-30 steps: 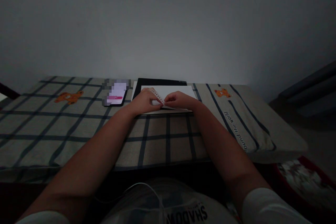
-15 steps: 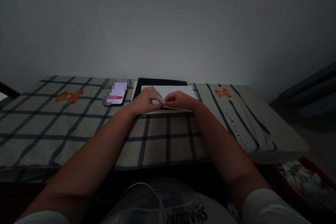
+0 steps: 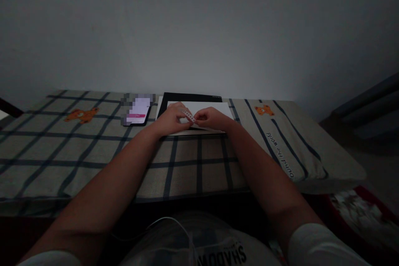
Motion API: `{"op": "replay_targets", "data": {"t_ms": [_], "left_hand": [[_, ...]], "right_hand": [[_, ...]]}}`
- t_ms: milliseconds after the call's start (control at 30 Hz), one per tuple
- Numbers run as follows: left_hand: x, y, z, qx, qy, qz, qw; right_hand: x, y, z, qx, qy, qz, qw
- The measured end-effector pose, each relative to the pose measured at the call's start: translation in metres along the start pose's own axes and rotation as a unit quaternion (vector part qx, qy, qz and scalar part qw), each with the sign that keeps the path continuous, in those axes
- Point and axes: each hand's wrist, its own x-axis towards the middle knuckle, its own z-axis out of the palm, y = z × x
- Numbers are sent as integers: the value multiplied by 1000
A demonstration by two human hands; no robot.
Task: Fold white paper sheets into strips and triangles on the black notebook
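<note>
Head camera, first speaker: Both hands meet over the white sheet [image 3: 212, 108], which lies on a black board [image 3: 193, 97] at the far side of the checked cloth [image 3: 187, 162]. What do they hold?

Second speaker: A small perforated paper strip [image 3: 188, 115], with a row of holes. The left hand [image 3: 171, 119] pinches one end between thumb and fingers, and the right hand [image 3: 210, 119] pinches the other end. Both grips are narrow and closed on the strip, which sits slightly above the sheet, tilted.

First speaker: Which step is it, in your opinion?

Second speaker: I judge they are working the strip between the fingertips, perhaps tearing or folding it. The light is dim, so I cannot tell if it is attached to the sheet.

First speaker: And what would the following move need?

Second speaker: A fine pinch close to the holes, with both hands pulling evenly, or the thin paper could rip crookedly. The phone [image 3: 137, 112] lies just left of the board, apart from the hands.
</note>
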Motion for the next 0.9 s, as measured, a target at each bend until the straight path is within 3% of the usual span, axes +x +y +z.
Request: {"op": "replay_targets", "data": {"t_ms": [567,900], "left_hand": [[-1,1,0,36,7,-10,999],[-1,1,-2,28,-14,9,999]], "right_hand": [[-4,1,-8,38,-42,39,998],[-3,-1,-6,28,-37,25,999]]}}
